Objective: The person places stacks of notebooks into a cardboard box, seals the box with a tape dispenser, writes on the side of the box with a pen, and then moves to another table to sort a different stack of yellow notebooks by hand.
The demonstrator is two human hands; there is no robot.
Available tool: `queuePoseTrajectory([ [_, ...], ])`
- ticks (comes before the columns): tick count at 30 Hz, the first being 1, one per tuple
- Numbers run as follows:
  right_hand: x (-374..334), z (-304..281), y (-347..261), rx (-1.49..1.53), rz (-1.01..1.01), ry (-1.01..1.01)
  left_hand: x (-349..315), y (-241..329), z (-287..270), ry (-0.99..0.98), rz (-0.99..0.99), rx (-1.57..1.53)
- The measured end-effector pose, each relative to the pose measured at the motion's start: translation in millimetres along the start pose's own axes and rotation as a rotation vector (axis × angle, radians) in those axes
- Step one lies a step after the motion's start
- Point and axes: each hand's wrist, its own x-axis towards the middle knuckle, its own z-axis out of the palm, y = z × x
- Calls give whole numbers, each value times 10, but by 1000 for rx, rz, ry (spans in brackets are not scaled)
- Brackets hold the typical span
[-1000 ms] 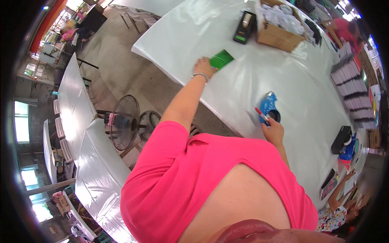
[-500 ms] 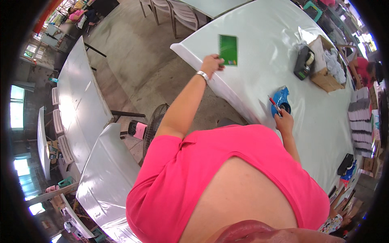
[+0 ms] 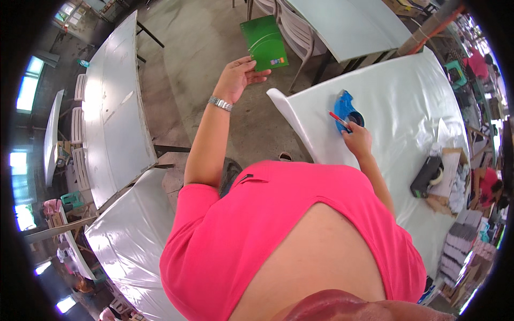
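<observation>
My left hand [image 3: 235,77], with a metal watch on its wrist, is closed on the lower corner of a green spiral notebook [image 3: 263,43]. The notebook is held out over the floor, left of the covered table's corner. My right hand [image 3: 357,140] grips a blue tape dispenser [image 3: 342,101] above the white-covered table [image 3: 385,123]. A red pen [image 3: 337,117] sticks out from the same hand, across the dispenser. The fingers of that hand are partly hidden.
A black tape dispenser [image 3: 426,175] and a cardboard box [image 3: 448,174] of crumpled plastic stand on the table's right side. Stacks of paper [image 3: 458,246] lie beyond. White plastic chairs [image 3: 293,35] and a long table [image 3: 115,107] flank the concrete floor.
I have turned left, away from the covered table. The notebook has moved with my left hand from above the table to over the floor. The blue dispenser and pen have travelled with my right hand.
</observation>
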Motion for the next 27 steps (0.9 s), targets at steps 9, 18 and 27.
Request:
queuePoseTrajectory([
  [9, 905, 57, -1045, -19, -22, -199, 412, 44, -1221, 411, -38, -47],
  [18, 2565, 388, -2123, -81, -20, -563, 1628, 745, -2689, 517, -11, 21],
  [27, 4211, 1254, -3060, 129, 84, -544, 2946, 1961, -4269, 567, 5, 29],
])
